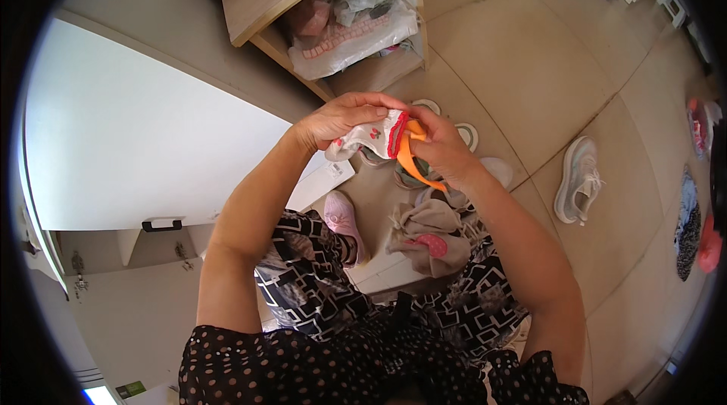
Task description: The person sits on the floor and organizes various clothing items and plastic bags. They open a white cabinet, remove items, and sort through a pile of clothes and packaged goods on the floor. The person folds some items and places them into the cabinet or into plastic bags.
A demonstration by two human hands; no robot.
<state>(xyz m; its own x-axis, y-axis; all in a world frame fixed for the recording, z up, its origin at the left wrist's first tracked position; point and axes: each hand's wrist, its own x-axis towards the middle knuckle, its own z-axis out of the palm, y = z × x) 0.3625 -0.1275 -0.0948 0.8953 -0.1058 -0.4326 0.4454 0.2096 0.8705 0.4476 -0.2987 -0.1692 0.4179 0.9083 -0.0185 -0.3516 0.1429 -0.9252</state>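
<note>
My left hand (344,115) is closed on a white sock (365,136) with small red cherry-like marks and a red ruffled cuff. It grips the sock from above, thumb along the fabric. At the cuff, my right hand (445,149) pinches a flat orange strip (411,165), whose loose end hangs down. Whether the strip is inside the cuff or only beside it, I cannot tell. Below my right hand lies a crumpled beige cloth (413,217) with a pink dotted patch. Several shoes on the floor are partly hidden behind the hands.
A pale wooden cabinet (261,5) holding plastic-wrapped items stands ahead. On the left is a large white door panel (144,132) with a black handle (162,225). One light sneaker (579,180) lies on the tiles at right. My pink shoe (341,212) shows below my left hand.
</note>
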